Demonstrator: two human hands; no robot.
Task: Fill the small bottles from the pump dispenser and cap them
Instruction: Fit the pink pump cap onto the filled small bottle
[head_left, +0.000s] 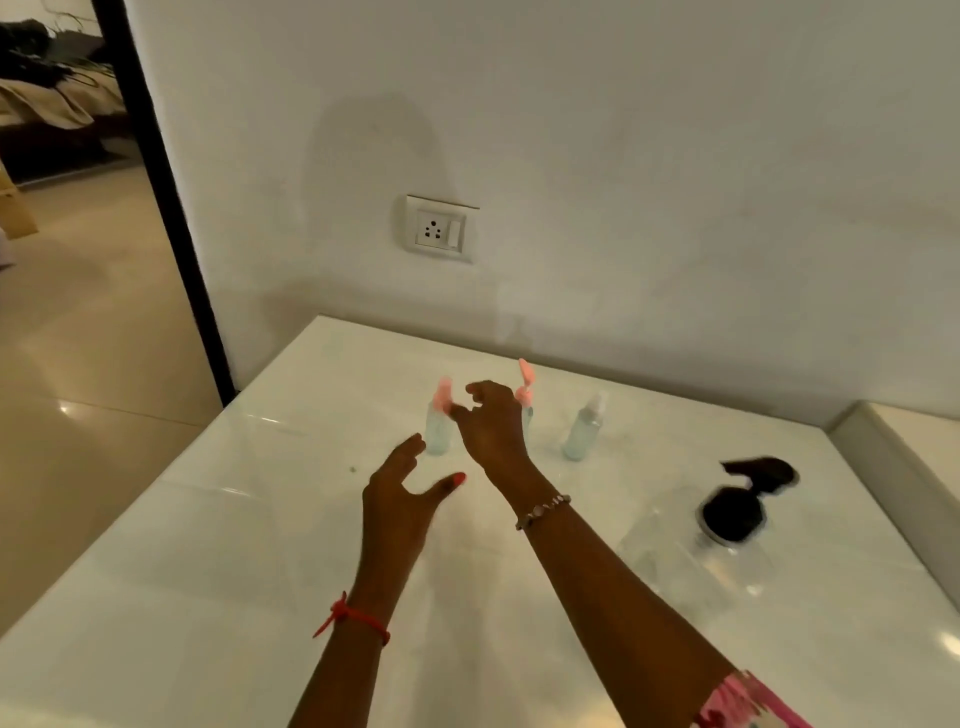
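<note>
The small bottles stand in a row on the glossy white table (249, 530). The pink-topped bottle (438, 435) is just off the thumb side of the right hand (493, 428). A second pink-topped bottle (525, 384) stands behind that hand and is mostly hidden by it. The clear-topped bottle (584, 430) is further out past its little-finger side.

The right hand's fingers are loosely curled and apart, and as far as the blur lets me judge they grip nothing. The left hand (397, 501) is spread flat-fingered just short of the first bottle and is also empty.

The bottles look like thin, translucent plastic, slim and cylindrical. They are probably very light and easy to tip on this slick top. I would pinch each one round the body below the shoulder, since the narrow tops would likely twist or pull loose.

The pump dispenser (737, 512) stands well off to the right hand's outer side. It has a clear, wide body and a black pump head, and it looks heavier and steadier than the bottles.
</note>
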